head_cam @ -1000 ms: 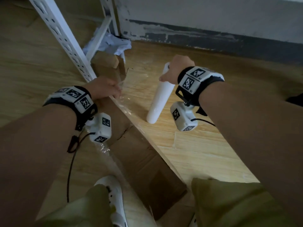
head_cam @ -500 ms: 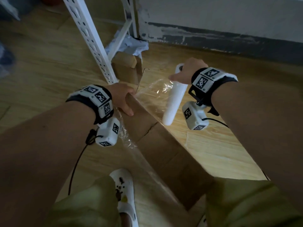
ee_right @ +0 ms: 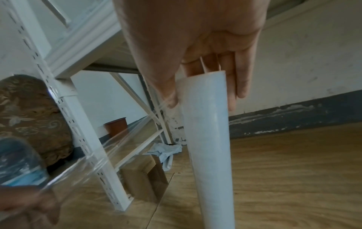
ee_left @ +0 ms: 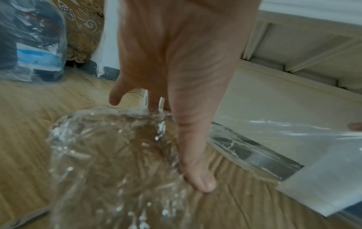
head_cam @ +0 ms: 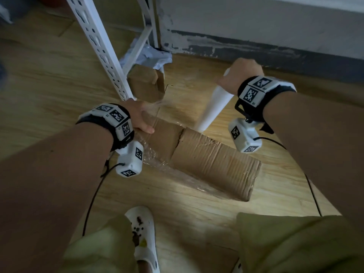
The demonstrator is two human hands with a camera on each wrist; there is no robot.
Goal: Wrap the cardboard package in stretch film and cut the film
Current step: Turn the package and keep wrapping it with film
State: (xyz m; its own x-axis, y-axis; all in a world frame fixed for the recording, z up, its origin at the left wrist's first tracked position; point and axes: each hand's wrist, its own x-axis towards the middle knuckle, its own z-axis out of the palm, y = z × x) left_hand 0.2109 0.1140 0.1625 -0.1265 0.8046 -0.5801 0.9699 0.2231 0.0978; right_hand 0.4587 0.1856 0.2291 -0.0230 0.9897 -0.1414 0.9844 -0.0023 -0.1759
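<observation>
A long brown corrugated cardboard package (head_cam: 208, 160) lies on the wooden floor. My left hand (head_cam: 138, 117) grips its far left end, with the thumb (ee_left: 197, 173) pressed on top over the cardboard (ee_left: 245, 204). Clear stretch film (head_cam: 155, 156) is bunched around that end and looks wrinkled (ee_left: 109, 155) close up. Beyond the package, my right hand (head_cam: 239, 75) grips the upper end of the white film roll (head_cam: 213, 107), which slants down towards the floor. From the roll (ee_right: 209, 147) a sheet of film (ee_right: 117, 147) stretches leftwards to my left hand (ee_right: 25, 201).
A white perforated shelf post (head_cam: 102, 56) stands just behind my left hand. A small cardboard box (head_cam: 145, 85) and crumpled pale cloth (head_cam: 151, 58) sit at its foot. A grey wall with a dark baseboard (head_cam: 256, 50) runs behind. My white shoe (head_cam: 143, 233) and knees are near.
The package's near end has swung to the right, so it now lies more across my view. My right hand has carried the roll rightwards, drawing film out. My left hand stays on the far end.
</observation>
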